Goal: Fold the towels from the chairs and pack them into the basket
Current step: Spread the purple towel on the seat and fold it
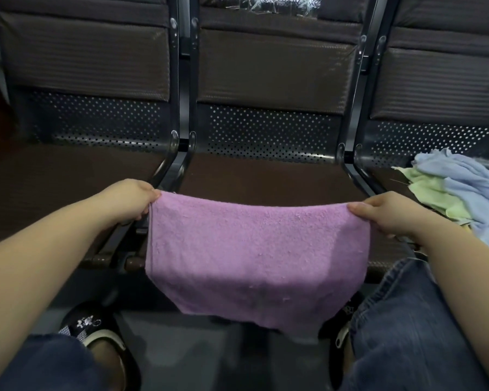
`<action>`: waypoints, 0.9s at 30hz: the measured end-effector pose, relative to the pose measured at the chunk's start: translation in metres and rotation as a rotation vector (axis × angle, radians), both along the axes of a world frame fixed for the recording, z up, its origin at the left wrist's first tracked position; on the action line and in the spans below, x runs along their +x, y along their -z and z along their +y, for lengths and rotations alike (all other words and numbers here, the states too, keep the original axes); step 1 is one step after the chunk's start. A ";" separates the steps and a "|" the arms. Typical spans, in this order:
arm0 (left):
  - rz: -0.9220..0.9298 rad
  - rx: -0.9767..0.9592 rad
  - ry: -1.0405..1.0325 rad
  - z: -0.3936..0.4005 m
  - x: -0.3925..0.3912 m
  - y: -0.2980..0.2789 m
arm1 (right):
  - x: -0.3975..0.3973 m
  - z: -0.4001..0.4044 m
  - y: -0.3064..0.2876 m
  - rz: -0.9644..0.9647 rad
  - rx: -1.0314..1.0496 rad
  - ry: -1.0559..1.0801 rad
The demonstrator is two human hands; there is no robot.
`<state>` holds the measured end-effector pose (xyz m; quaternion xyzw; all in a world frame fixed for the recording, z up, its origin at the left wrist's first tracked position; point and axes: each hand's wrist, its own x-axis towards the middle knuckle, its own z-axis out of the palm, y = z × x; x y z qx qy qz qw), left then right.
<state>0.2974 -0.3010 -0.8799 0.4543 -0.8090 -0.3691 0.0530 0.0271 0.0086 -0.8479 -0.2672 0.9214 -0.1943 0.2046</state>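
A purple towel hangs stretched in the air in front of the middle chair seat. My left hand pinches its upper left corner and my right hand pinches its upper right corner. The lower part of the towel droops toward the floor between my knees. On the right chair seat lies a loose pile with a light blue towel and a pale green towel. No basket is in view.
Three dark brown padded chairs stand in a row with black metal frames and perforated backs. My jeans-clad knees and black shoes show at the bottom, over a grey floor.
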 end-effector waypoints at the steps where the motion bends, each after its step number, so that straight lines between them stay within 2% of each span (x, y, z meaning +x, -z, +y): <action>1: 0.030 0.022 -0.021 -0.005 -0.003 0.002 | -0.003 -0.003 0.000 0.017 -0.012 0.019; 7: 0.150 0.109 -0.127 -0.021 -0.029 -0.004 | -0.014 -0.033 0.010 -0.200 -0.238 0.194; 10: 0.242 0.210 -0.164 -0.024 -0.041 -0.006 | -0.023 -0.052 0.018 -0.131 -0.346 0.265; 12: 0.336 0.225 -0.192 -0.026 -0.053 -0.007 | -0.031 -0.065 0.020 0.028 -0.321 0.233; 14: 0.410 0.117 -0.194 -0.032 -0.067 -0.003 | -0.033 -0.076 0.022 0.179 -0.246 0.166; 17: 0.391 -0.131 -0.115 -0.035 -0.086 0.000 | -0.031 -0.092 0.030 0.215 -0.288 0.126; 21: 0.349 -0.208 0.030 -0.025 -0.110 0.004 | -0.034 -0.110 0.045 0.164 -0.363 0.090; 25: 0.310 -0.251 0.079 -0.020 -0.127 0.011 | -0.045 -0.120 0.059 0.295 -0.329 0.012; 27: 0.225 -0.252 0.113 -0.018 -0.131 0.020 | -0.049 -0.120 0.065 0.279 -0.281 -0.007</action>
